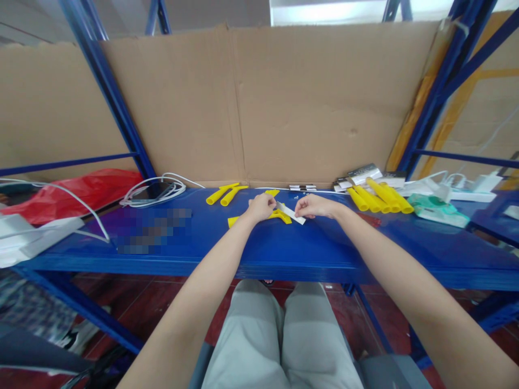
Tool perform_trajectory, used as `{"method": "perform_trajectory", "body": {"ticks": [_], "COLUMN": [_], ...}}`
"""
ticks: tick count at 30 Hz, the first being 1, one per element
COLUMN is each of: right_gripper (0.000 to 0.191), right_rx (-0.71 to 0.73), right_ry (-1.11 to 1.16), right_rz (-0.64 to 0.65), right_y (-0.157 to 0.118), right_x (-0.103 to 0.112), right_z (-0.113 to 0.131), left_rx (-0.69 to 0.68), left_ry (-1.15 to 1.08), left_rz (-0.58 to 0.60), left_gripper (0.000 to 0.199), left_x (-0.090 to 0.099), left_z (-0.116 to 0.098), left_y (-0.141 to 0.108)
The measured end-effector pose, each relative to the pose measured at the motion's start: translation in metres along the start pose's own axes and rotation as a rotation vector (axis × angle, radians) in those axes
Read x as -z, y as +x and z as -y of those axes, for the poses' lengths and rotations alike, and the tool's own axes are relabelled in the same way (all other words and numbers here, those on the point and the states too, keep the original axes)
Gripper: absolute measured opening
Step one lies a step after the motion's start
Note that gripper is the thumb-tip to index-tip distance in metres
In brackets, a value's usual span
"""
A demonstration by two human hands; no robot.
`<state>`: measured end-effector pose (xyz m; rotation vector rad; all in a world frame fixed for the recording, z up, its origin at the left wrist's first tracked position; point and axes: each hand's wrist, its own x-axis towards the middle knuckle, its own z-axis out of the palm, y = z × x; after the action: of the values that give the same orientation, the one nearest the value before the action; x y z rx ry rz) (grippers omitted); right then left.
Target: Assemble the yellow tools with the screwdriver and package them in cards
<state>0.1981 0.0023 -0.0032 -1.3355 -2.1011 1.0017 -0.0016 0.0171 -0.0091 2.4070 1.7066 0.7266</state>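
Note:
Over the middle of the blue shelf my left hand (261,207) is closed, its fingertips pinched at a thin grey piece (279,205) that looks like a flat blade. A white paper strip (294,214) extends from that piece towards the right. My right hand (313,206) pinches the strip between thumb and finger. Beneath the hands lies a yellow plastic tool with a forked head (281,216), partly hidden by my left hand and wrist. Another yellow head (272,192) shows just behind my left hand.
Two yellow T-shaped handles (229,194) lie at the back left, several yellow tubular handles (379,197) at the right beside small boxes (364,174). A green-white packet (440,209), coiled white cable (158,190) and red bag (89,192) lie farther out. Cardboard (308,102) closes the back.

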Motion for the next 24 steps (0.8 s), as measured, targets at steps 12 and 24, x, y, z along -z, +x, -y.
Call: {"method": "perform_trajectory", "body": {"ticks": [12,24], "right_gripper": [0.007,0.007], "right_rx": [-0.028,-0.028], "right_ry": [-0.004,0.047], "right_rz": [0.009,0.017], "right_y": [0.0008,-0.0018], "right_x": [0.0012,0.0013], "right_z": [-0.0018,0.0016], "left_rx": [-0.012,-0.044], "left_ry": [0.007,-0.034], "left_rz": [0.031,-0.003], "left_gripper": [0.019,0.019], "left_x": [-0.0017,-0.0046], "left_z": [-0.0008,0.0012], "left_y": [0.0003,0.0019]}}
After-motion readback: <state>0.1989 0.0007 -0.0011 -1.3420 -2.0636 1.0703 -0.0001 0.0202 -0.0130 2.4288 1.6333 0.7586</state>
